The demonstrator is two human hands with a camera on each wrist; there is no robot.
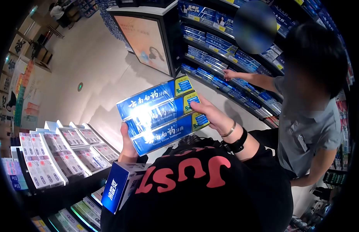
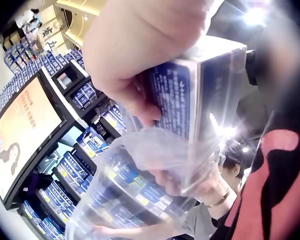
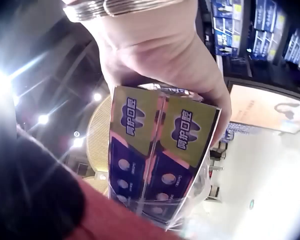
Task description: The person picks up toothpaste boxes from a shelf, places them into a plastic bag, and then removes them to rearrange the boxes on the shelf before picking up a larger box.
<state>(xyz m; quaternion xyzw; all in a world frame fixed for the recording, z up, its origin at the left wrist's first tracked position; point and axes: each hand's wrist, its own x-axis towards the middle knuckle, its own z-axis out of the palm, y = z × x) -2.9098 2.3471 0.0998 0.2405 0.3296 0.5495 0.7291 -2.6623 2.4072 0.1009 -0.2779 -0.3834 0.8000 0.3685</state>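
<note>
A stack of three blue toothpaste boxes [image 1: 158, 114] with yellow-green end panels is held up in front of the chest. My left hand [image 1: 128, 145] grips its left end, the thumb showing at the front. At the right end my right hand [image 1: 212, 114] holds on, thumb pressed over the yellow-green panels. In the left wrist view, curled fingers [image 2: 147, 112] press the side of the boxes [image 2: 210, 95], and loose clear plastic film [image 2: 135, 160] hangs around them. The right wrist view shows the right hand [image 3: 155, 55] wrapped over the boxes [image 3: 157, 155].
Another person [image 1: 314, 92] stands at the right, one arm stretched toward the toothpaste shelves [image 1: 222, 50]. A display rack [image 1: 65, 150] of pale boxes stands at the left, with a blue-and-white box [image 1: 115, 189] close by my left arm. Ahead is a lit advertising panel [image 1: 142, 42].
</note>
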